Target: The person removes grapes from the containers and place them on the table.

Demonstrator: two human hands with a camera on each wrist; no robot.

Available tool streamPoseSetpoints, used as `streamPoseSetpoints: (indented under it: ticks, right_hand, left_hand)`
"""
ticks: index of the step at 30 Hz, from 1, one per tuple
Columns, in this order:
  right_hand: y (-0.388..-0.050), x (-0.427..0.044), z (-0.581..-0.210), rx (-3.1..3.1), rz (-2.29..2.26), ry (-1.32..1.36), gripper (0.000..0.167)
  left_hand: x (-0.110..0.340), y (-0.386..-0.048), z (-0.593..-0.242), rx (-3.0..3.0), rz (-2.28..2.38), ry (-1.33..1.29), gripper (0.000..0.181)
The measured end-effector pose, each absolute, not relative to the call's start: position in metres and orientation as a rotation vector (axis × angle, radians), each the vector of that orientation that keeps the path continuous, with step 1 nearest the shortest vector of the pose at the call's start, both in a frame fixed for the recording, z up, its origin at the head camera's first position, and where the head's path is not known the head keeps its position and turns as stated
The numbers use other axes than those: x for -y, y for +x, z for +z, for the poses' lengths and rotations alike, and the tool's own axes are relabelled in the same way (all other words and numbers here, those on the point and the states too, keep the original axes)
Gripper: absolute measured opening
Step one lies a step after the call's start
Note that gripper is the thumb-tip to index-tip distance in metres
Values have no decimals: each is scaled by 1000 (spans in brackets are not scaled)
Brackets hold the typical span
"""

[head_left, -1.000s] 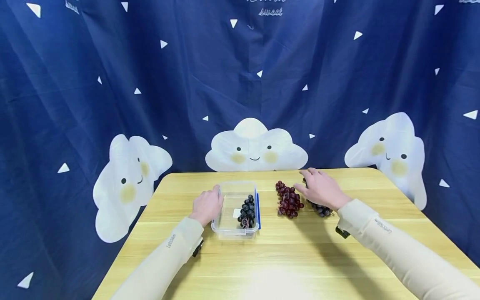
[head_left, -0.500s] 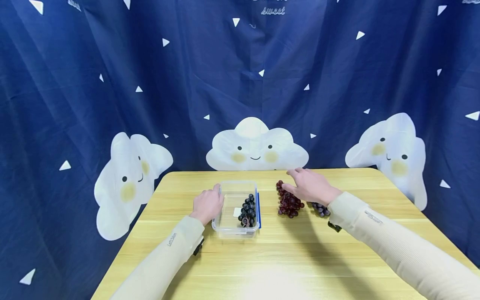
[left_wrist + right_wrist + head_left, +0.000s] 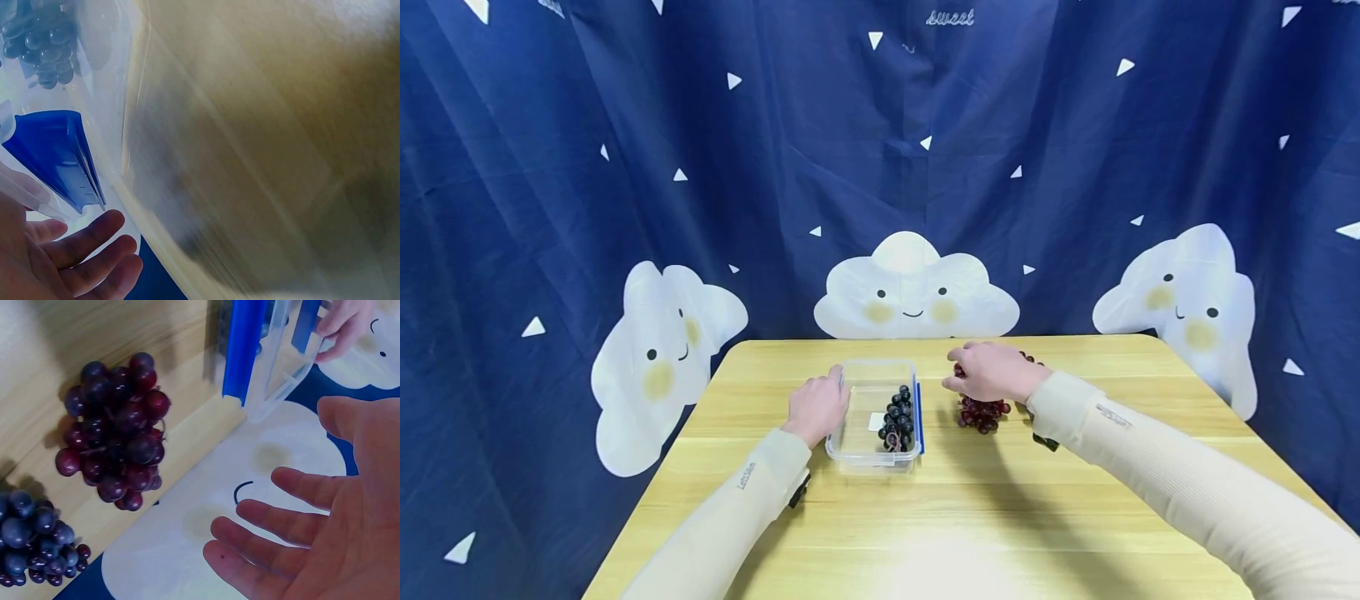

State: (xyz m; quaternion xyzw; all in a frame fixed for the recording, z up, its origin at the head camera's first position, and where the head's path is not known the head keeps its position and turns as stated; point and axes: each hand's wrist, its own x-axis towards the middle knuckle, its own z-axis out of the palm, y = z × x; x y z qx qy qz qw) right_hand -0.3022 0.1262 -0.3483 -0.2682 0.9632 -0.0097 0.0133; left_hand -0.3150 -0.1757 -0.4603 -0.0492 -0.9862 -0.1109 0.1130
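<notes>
In the head view, my left hand (image 3: 818, 407) holds the left side of a clear container (image 3: 859, 457). The left wrist view shows its thumb behind the plastic and loosely bent fingers (image 3: 87, 240) beside a blue flap (image 3: 53, 150). Black grapes (image 3: 898, 417) lie inside the container, towards its right. My right hand (image 3: 997, 372) hovers over the red grapes (image 3: 983, 414), partly hiding them. In the right wrist view its fingers (image 3: 265, 531) are spread and hold nothing, beyond the red grapes (image 3: 119, 431). A dark bunch (image 3: 37, 537) lies beside them.
The blue flap (image 3: 920, 421) hangs along the container's right side. A light wooden table (image 3: 880, 517) holds everything, its far edge close to a blue curtain (image 3: 775, 167) printed with white clouds.
My right hand has moved left, from above the dark bunch to above the red grapes. My left hand has stayed on the container, and the view has shifted slightly.
</notes>
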Motion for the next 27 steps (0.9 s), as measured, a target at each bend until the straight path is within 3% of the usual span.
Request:
streamPoseSetpoints:
  ticks: [6, 27]
  right_hand:
    - [-307, -115, -346, -2907, 8, -809, 57]
    - [-318, -67, -341, -2705, 142, -875, 58]
  left_hand:
    - [177, -315, -461, 2898, -319, -146, 49]
    - [174, -313, -456, 2938, -310, -120, 49]
